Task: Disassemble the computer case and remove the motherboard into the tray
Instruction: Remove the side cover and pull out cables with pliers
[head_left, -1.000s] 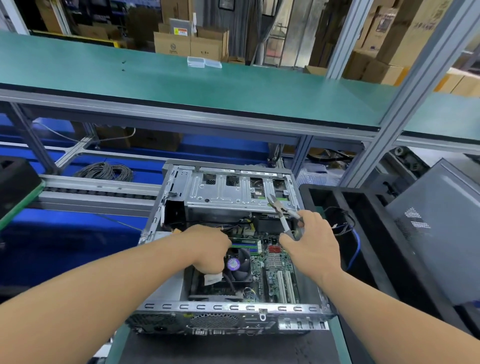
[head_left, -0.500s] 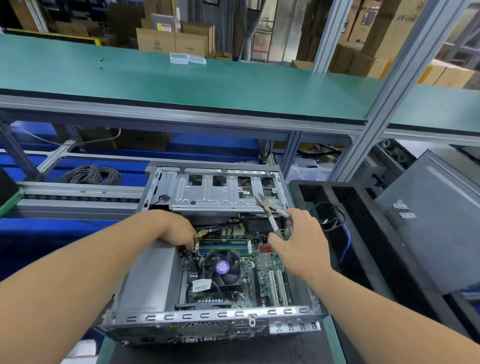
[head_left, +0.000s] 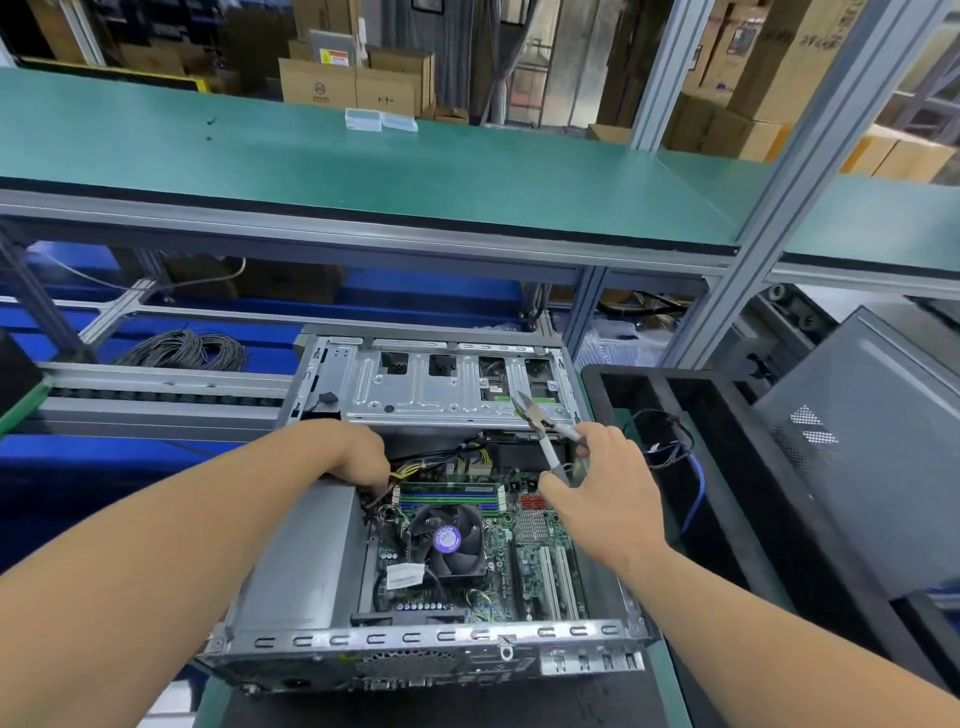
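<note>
head view: motherboard (head_left: 498, 545) lies below right hand (head_left: 602, 499) gripping cutters (head_left: 545, 431) (left hand (head_left: 353, 452) pinches cables (head_left: 410, 470)).

The open computer case (head_left: 415, 644) lies flat on the bench, its motherboard (head_left: 498, 551) exposed — CPU fan (head_left: 451, 540) at its middle. The left hand (head_left: 358, 457) grips the yellow-and-black power cables (head_left: 410, 470) beside the power supply (head_left: 301, 561). The right hand (head_left: 602, 493) holds side cutters (head_left: 540, 423) — tips up, jaws slightly apart. A black tray (head_left: 727, 467) stands just right.
</note>
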